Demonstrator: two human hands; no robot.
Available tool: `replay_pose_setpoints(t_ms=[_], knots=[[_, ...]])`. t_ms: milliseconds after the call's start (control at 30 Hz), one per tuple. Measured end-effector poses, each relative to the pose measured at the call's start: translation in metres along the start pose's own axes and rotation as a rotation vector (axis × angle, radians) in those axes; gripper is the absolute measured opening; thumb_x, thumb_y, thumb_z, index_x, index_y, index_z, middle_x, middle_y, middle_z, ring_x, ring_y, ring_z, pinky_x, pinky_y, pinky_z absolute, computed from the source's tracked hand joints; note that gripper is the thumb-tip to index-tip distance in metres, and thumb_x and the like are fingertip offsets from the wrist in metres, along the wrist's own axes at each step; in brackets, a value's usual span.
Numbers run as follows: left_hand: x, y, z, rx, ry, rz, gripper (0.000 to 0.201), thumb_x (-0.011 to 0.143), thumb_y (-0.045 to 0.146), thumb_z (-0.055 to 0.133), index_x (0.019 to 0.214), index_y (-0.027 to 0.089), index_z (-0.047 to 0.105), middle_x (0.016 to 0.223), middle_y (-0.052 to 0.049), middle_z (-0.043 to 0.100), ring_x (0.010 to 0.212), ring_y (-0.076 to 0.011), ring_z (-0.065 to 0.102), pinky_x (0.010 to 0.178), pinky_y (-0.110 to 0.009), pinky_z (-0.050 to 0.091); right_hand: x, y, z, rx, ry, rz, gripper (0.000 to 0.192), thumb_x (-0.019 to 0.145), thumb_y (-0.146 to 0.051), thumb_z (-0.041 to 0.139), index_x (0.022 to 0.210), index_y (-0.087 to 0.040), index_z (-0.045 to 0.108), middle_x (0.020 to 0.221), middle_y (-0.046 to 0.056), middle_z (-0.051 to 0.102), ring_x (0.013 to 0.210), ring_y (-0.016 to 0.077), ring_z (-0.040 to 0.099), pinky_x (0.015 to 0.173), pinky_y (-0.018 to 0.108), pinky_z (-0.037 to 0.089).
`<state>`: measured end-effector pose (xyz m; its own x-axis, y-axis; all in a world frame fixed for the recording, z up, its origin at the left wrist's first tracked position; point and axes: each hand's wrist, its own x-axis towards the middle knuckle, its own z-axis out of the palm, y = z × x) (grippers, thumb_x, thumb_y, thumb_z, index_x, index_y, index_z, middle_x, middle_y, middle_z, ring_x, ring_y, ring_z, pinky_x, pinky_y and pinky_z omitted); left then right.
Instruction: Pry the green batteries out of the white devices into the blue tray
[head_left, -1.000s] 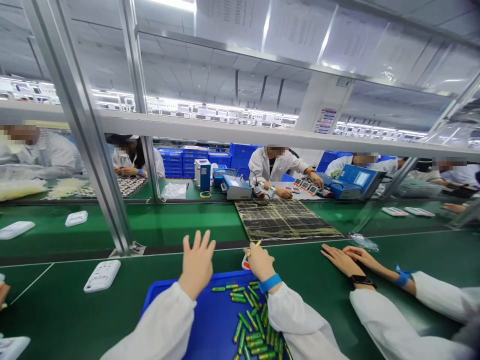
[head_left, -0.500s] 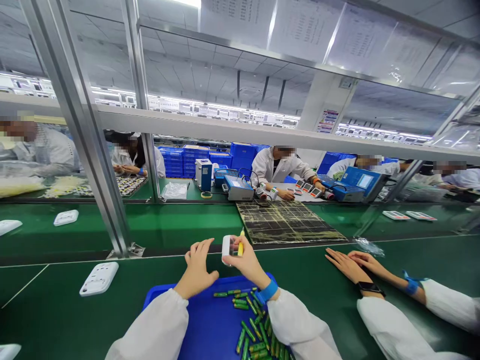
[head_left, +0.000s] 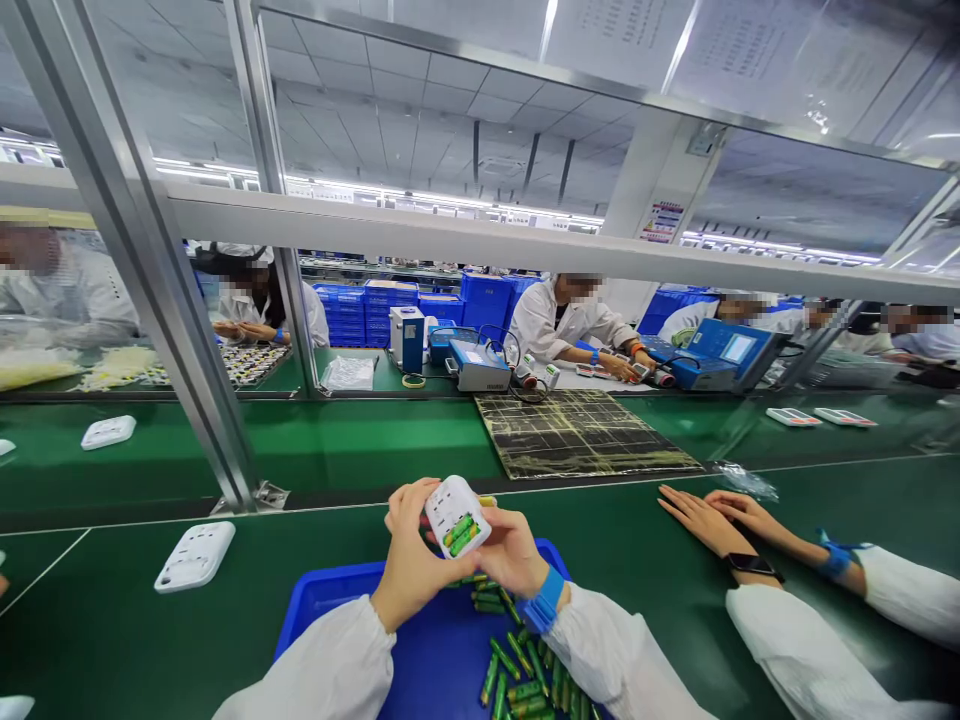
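Gripping white device (head_left: 457, 515) with both hands, left (head_left: 409, 560) steadying, right (head_left: 514, 550) seating green batteries (head_left: 461, 533), over blue tray (head_left: 330, 600).

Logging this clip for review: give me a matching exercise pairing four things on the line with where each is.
Things:
1. white device with green batteries
2. loose green batteries
3. second white device
4. dark gridded mat

Places:
A. in the blue tray
B. flat on the green belt, left of the tray
C. held between left hand and right hand
D. on the belt beyond the hands

Pairs: 1-C, 2-A, 3-B, 4-D
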<state>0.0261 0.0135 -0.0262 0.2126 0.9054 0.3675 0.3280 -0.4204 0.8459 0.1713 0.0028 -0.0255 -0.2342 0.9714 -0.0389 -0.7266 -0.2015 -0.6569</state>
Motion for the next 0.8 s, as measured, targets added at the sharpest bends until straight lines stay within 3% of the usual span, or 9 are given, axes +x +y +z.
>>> replay_pose_setpoints(t_ms=[167,333,433,533,800], knots=[[0.011,-0.002,-0.012,0.209,0.133,-0.150,0.065,0.050,0.030,0.071,0.111,0.024,0.049,0.115,-0.007,0.047,0.111,-0.0276,0.044,0.098,-0.045,0.033,0.008,-0.012,-0.010,-0.298,0.213,-0.259,0.028,0.067,-0.034,0.078,0.080,-0.019,0.057,0.080,0.005,0.072,0.076,0.0186,0.064,0.072,0.031,0.048],[0.015,-0.005,-0.020,0.465,0.035,0.007,0.063,0.048,0.030,0.072,0.107,0.024,0.052,0.109,-0.005,0.057,0.112,-0.0293,0.044,0.099,-0.049,0.022,0.007,-0.019,-0.023,-0.586,0.369,-0.418,0.052,0.083,-0.064,0.049,0.095,-0.015,0.065,0.043,-0.002,0.055,0.041,0.0108,0.042,0.045,0.023,0.029],[0.014,-0.005,-0.020,0.533,-0.039,0.084,0.063,0.046,0.030,0.073,0.105,0.024,0.053,0.104,-0.003,0.061,0.108,-0.0283,0.048,0.099,-0.052,0.017,0.003,-0.016,-0.022,-0.758,0.410,-0.488,0.051,0.084,-0.061,0.049,0.079,-0.014,0.069,0.040,-0.003,0.045,0.041,0.0094,0.038,0.044,0.024,0.026],[0.014,-0.008,-0.020,0.561,-0.061,0.088,0.064,0.045,0.033,0.074,0.104,0.024,0.053,0.102,-0.003,0.062,0.106,-0.0280,0.049,0.098,-0.053,0.017,-0.001,-0.014,-0.020,-0.803,0.415,-0.594,0.044,0.085,-0.052,0.055,0.062,-0.015,0.062,0.040,-0.005,0.042,0.041,0.0083,0.038,0.045,0.024,0.028],[0.014,-0.016,-0.018,0.594,-0.098,0.105,0.063,0.044,0.038,0.075,0.102,0.023,0.053,0.099,-0.003,0.062,0.103,-0.0271,0.051,0.098,-0.053,0.017,-0.002,-0.012,-0.021,-0.809,0.361,-0.579,0.043,0.086,-0.049,0.054,0.056,-0.017,0.052,0.035,-0.008,0.034,0.034,0.0065,0.030,0.038,0.022,0.021]])
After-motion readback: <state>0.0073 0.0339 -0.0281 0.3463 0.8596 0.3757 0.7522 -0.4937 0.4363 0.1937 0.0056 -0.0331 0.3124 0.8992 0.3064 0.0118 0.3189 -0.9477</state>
